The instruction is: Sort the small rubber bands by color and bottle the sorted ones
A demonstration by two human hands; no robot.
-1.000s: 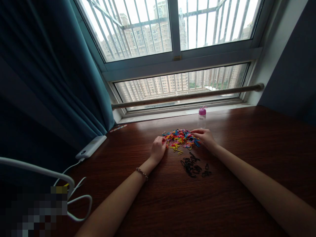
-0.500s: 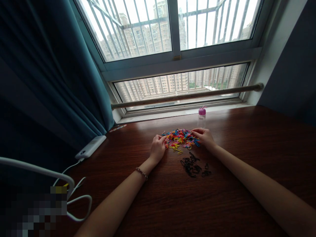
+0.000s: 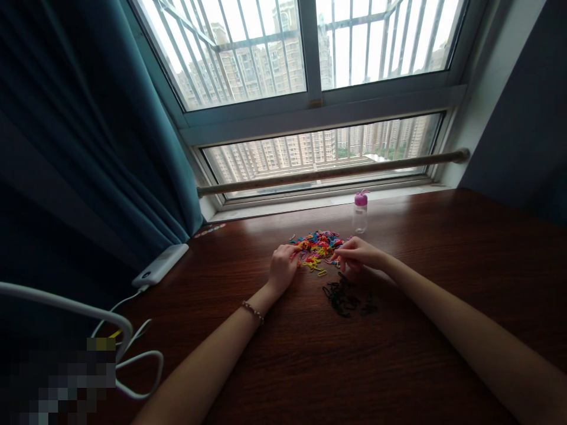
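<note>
A loose heap of small multicoloured rubber bands lies on the dark brown table. At its left edge is my left hand, fingers reaching over the nearest bands and slightly apart, wearing a beaded bracelet at the wrist. My right hand is over the heap's right side, its fingertips bent down close together among the bands; whatever they pinch is too small to make out. Nearer to me lies a separate group of black rubber bands, just below the right hand.
Behind the heap stands a clear bottle with a pink lid. A white power bank with a cable sits at the left, by the blue curtain. White tubing curves at lower left. A rail crosses the window.
My right hand has moved left and nearer to me, from the heap's far right edge onto its right side. The left fingers have stretched slightly over the bands.
</note>
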